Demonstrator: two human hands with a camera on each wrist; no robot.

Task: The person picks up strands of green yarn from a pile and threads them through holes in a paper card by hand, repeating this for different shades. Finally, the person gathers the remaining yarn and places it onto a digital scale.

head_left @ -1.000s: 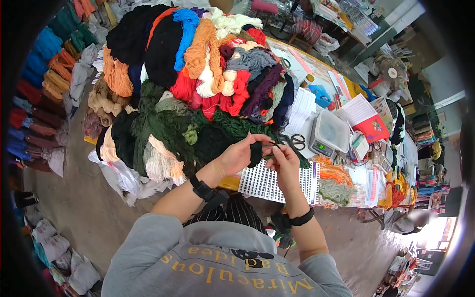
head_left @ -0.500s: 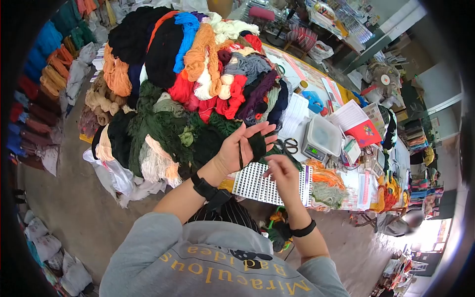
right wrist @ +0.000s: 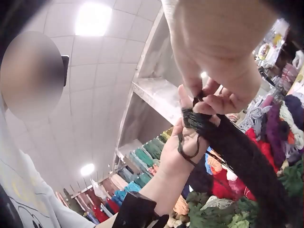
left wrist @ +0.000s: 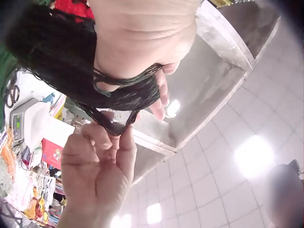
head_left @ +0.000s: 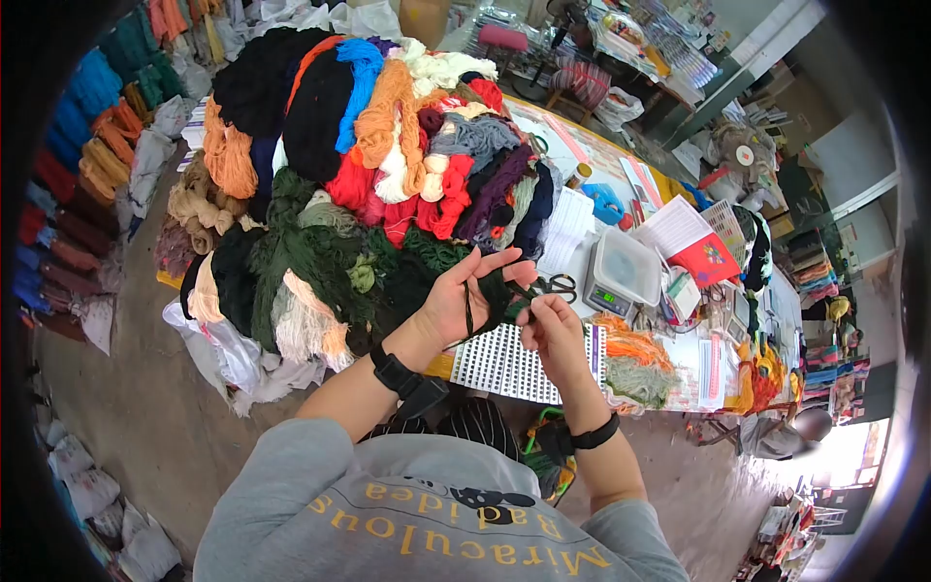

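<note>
Left hand: grip relaxed, dark yarn looped round it
Right hand: grip pinching that yarn, strand count unclear
Tension: best kept light, even

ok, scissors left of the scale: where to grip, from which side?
I'd take the handle loops of the scissors, coming from above: the loops lie uncovered on the scale side, with the scale close by, while the blade end runs toward the dark yarn and is hard to make out.
</note>
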